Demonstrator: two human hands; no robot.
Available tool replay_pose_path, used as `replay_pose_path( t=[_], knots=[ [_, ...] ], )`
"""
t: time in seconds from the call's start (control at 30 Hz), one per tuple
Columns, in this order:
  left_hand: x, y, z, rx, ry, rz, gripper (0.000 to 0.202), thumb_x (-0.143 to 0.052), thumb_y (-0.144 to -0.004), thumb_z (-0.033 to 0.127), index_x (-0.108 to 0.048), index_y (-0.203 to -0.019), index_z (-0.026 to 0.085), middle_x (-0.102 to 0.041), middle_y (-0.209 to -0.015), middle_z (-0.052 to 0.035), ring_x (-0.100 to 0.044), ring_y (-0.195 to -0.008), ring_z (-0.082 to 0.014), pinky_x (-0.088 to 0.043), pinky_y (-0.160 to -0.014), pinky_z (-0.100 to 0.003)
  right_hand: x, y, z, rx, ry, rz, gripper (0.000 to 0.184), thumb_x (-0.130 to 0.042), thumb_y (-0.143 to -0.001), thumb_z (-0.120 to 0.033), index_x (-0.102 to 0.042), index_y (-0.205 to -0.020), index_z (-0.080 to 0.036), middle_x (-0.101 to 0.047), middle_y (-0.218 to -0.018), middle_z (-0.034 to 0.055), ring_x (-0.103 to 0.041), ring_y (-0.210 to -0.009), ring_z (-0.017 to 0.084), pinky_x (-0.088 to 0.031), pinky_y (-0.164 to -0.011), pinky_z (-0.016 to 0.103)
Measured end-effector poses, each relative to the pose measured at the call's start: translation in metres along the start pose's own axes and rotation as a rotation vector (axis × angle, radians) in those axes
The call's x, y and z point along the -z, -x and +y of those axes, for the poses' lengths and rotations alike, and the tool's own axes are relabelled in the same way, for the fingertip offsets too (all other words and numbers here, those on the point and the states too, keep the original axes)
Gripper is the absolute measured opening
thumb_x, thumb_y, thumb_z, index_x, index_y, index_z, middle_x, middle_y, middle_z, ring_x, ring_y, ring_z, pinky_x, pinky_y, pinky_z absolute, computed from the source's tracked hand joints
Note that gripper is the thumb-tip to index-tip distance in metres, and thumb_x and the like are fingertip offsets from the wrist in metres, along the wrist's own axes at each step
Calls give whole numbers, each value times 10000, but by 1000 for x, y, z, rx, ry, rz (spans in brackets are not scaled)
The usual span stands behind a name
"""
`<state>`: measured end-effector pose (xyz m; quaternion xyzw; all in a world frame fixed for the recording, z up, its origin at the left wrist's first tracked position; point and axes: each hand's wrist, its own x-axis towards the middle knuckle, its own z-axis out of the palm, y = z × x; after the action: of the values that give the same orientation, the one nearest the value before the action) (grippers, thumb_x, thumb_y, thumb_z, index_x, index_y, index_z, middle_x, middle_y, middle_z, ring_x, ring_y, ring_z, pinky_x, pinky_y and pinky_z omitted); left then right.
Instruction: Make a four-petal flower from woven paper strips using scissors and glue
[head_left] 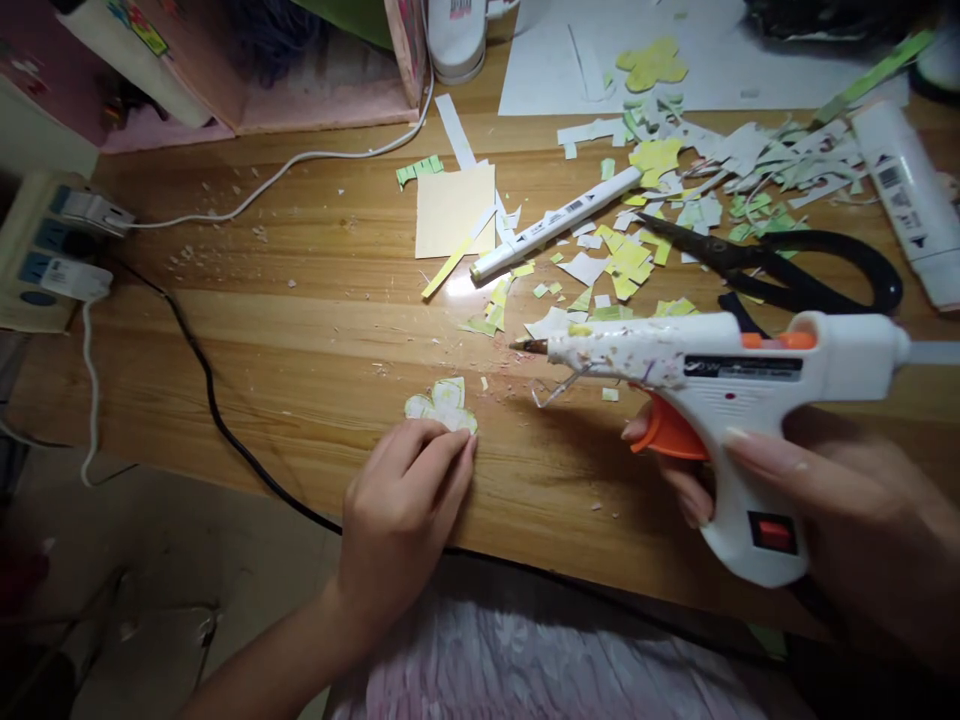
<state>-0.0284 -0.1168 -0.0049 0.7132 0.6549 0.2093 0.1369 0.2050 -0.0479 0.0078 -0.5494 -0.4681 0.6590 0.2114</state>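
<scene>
Steadying flower (448,402) on counter (300,300) near front edge: left hand's (401,500) grip narrow, fingertips (463,447) bunched on flower's near side, likely so it won't slide. Right hand's (847,500) grip wraps glue gun's (720,345) handle (739,515), fingers at trigger (671,430), probably so one hand both aims and squeezes. Nozzle (530,346) hangs right of flower, apart from it. Scissors (731,258), marker (559,222), scraps (630,262) lie beyond, out of both hands' way.

On the surface (300,300), a cream paper square (450,205) is overlapped by a yellow strip (459,252). Right of the square, a white marker (555,225) is laid; farther right, black-handled scissors (739,258) are placed. Far left of the square, white plugs (75,278) are fitted into a power strip (22,225).
</scene>
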Motion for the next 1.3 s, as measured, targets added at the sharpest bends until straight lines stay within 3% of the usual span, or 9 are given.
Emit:
replay_pose_path(
  t=[0.2, 0.6, 0.8, 1.03, 1.17, 1.3],
  knots=[
    [5, -4, -4, 23, 56, -43, 119, -566, -850, 167, -647, -928, 204, -649, -877, -23, -603, -797, -137, -470, -728, -246, -6, 4, -4, -60, 116, -28, 470, -541, -737, -602, -570, -484, -207, -521, -453, -15, -438, -390, 108, -338, -346, 213],
    [7, -20, 1, -22, -37, -70, 87, -575, -839, 186, -647, -797, 161, -652, -762, -15, -593, -700, -127, -435, -640, -236, -3, 5, 4, -115, 191, -93, 431, -511, -775, -602, -582, -592, -218, -549, -520, -16, -476, -449, 132, -392, -381, 212],
    [5, -18, 1, 1, -34, -43, 69, -589, -837, 206, -646, -808, 178, -655, -770, 2, -591, -696, -119, -434, -651, -230, 9, 6, 26, -3, 226, -88, 275, -541, -793, -521, -632, -670, -293, -576, -512, -53, -478, -424, 133, -374, -365, 214],
    [5, -18, 2, 13, -16, -42, 71, -583, -839, 192, -649, -815, 180, -656, -781, 2, -593, -706, -118, -437, -661, -230, 6, 6, 15, 61, 240, -98, 305, -520, -810, -516, -620, -604, -313, -579, -502, -63, -464, -404, 132, -366, -339, 214],
    [6, -18, 1, 21, 22, -47, 55, -600, -827, 175, -655, -825, 176, -652, -791, 7, -594, -722, -106, -438, -678, -216, 7, 9, 18, 28, 273, -80, 318, -534, -793, -524, -621, -575, -309, -572, -471, -52, -466, -385, 146, -363, -319, 233],
    [9, -18, 0, 35, 48, -64, 63, -601, -825, 171, -663, -831, 179, -648, -794, 8, -592, -720, -100, -437, -673, -206, 15, 13, 32, -9, 311, -82, 252, -534, -793, -516, -682, -703, -333, -660, -580, -39, -572, -472, 185, -446, -378, 252]
  ],
)
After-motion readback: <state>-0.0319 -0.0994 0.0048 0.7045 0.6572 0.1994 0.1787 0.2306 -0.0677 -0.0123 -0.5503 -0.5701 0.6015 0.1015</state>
